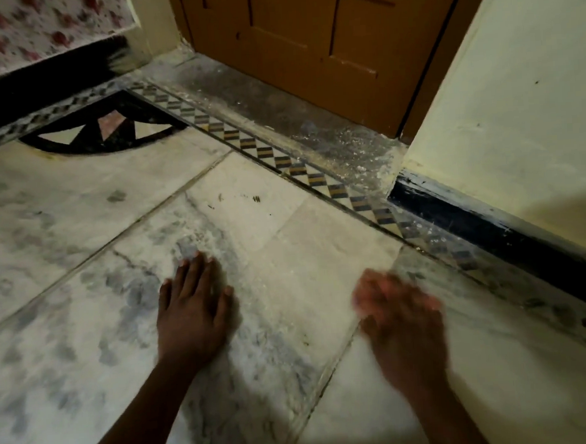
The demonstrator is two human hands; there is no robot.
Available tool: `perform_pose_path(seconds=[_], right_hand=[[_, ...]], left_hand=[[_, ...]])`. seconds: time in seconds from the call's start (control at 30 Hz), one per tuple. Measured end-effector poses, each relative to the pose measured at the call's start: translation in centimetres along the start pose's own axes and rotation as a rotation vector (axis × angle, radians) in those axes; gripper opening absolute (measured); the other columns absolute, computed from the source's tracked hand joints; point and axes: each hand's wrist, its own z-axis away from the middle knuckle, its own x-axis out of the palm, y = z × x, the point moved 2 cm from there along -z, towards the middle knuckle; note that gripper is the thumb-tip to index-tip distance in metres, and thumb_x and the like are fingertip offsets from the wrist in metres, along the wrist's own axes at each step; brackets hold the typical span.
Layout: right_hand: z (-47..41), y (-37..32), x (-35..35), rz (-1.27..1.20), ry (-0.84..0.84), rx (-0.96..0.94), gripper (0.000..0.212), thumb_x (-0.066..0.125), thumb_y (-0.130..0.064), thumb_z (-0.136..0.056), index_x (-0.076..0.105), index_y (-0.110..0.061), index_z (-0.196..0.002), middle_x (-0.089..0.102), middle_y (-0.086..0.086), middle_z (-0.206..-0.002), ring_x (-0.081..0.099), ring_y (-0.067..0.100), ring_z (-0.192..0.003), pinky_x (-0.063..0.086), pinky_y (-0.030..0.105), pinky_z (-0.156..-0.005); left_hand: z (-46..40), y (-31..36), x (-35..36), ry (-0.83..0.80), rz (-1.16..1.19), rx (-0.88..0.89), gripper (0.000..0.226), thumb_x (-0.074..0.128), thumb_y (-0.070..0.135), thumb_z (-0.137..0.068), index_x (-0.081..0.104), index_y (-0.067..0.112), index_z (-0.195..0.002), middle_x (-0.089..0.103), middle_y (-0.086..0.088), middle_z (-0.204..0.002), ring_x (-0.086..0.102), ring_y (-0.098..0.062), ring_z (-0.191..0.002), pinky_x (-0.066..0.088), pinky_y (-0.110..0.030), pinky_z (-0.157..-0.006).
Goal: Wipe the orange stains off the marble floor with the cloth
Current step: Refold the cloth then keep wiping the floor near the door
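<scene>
My left hand (194, 310) lies flat, palm down, on the grey-veined marble floor (84, 303), fingers spread and holding nothing. My right hand (400, 321) hovers over the paler slab to the right; it is motion-blurred, fingers apart, and nothing shows in it. No cloth is in view. No clear orange stain shows; a few small dark specks (256, 199) lie on the slab ahead of my hands.
A brown wooden door (325, 41) stands ahead behind a dusty threshold (278, 109). A chequered inlay strip (281, 160) runs diagonally. A cream wall with a dark skirting (490, 220) is on the right. A flowered fabric (32, 28) hangs at the top left.
</scene>
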Motion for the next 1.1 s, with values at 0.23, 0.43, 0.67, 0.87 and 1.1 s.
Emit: perform_pose_path(seconds=[0.23,0.43,0.67,0.87,1.1], right_hand=[[-7.6,-6.5,-0.7,-0.136,-0.002,0.24,0.068,0.021,-0.056,-0.108,-0.003,-0.038,-0.169,-0.009,0.0,-0.179,-0.007,0.034,-0.165,-0.002,0.067,-0.13],[2.4,-7.8,0.4,-0.005,0.045,-0.494,0.069,0.047,-0.051,-0.098,0.03,-0.047,-0.164,0.021,-0.012,-0.177,0.021,0.023,-0.164,0.024,0.059,-0.127],[-6.1,-15.6,1.0,-0.128,0.077,0.045,0.068,0.036,-0.049,-0.102,0.022,-0.038,-0.168,0.014,-0.003,-0.179,0.008,0.034,-0.165,0.007,0.066,-0.129],[2.5,-17.1,1.5,-0.015,0.031,-0.81,0.068,0.047,-0.043,-0.097,0.036,-0.042,-0.163,0.025,-0.012,-0.176,0.022,0.023,-0.164,0.023,0.062,-0.127],[-7.2,-23.2,1.4,-0.129,0.005,-0.074,0.068,0.028,-0.053,-0.102,0.017,-0.042,-0.168,0.01,-0.006,-0.18,0.005,0.032,-0.165,0.002,0.064,-0.129]], left_hand=[[-0.1,0.3,0.0,0.007,0.004,0.002,0.073,0.024,0.061,-0.101,0.028,0.026,-0.165,0.017,0.002,-0.175,0.014,-0.022,-0.163,0.016,-0.051,-0.129],[-0.2,-0.1,-0.8,-0.056,0.016,0.015,0.077,0.016,0.064,-0.1,0.024,0.026,-0.166,0.011,0.003,-0.176,0.01,-0.022,-0.163,0.012,-0.047,-0.13],[2.5,-3.7,-3.1,-0.065,-0.096,0.042,0.074,0.018,0.063,-0.1,0.033,0.028,-0.164,0.022,0.001,-0.174,0.022,-0.023,-0.161,0.019,-0.047,-0.128],[6.1,-9.0,-5.2,-0.02,-0.109,-0.085,0.069,0.017,0.065,-0.102,0.027,0.037,-0.164,0.017,0.005,-0.175,0.019,-0.021,-0.161,0.019,-0.048,-0.128],[8.4,-9.7,-4.6,0.126,-0.075,-0.362,0.063,0.03,0.054,-0.103,0.036,0.031,-0.162,0.024,-0.002,-0.174,0.023,-0.022,-0.16,0.021,-0.046,-0.128]])
